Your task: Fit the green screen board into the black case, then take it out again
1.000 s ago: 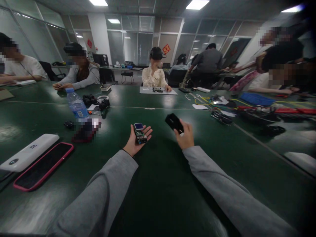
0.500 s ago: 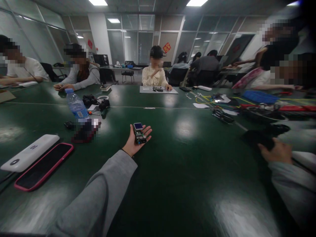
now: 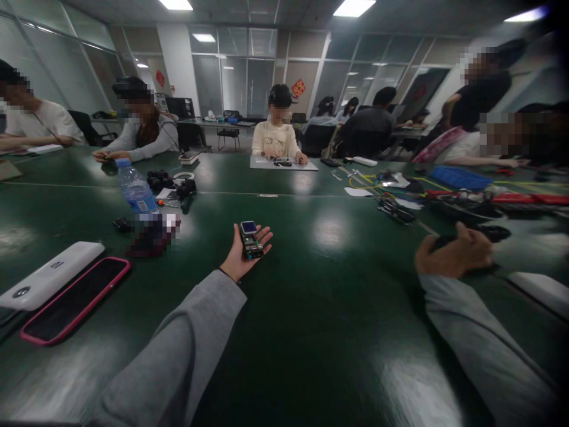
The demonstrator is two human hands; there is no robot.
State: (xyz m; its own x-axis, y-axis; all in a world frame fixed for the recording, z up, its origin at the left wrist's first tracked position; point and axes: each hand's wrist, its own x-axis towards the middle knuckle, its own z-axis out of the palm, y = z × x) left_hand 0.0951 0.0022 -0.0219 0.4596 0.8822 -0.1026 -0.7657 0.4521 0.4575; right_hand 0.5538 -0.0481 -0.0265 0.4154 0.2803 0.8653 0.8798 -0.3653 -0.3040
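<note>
My left hand point(image 3: 240, 254) lies palm up with its fingers spread. On it rests a small green circuit board point(image 3: 253, 248) with a little screen point(image 3: 248, 227) at its far end, the thumb along its left side. At the right, my right hand point(image 3: 456, 254) is over the table with curled, somewhat blurred fingers. A dark shape shows between its thumb and fingers; I cannot tell whether it is held. A black item point(image 3: 496, 232) lies just beyond this hand.
A white power bank point(image 3: 53, 276), a phone with a pink rim point(image 3: 77, 301) and a water bottle point(image 3: 138, 193) occupy the left. Cables and a blue tray point(image 3: 461, 177) lie at the far right. A person point(image 3: 276, 136) sits opposite at a grey board point(image 3: 262, 165).
My right hand has moved left, away from the right edge, uncovering a white object beside it. My left hand still bears the circuit board in the same place.
</note>
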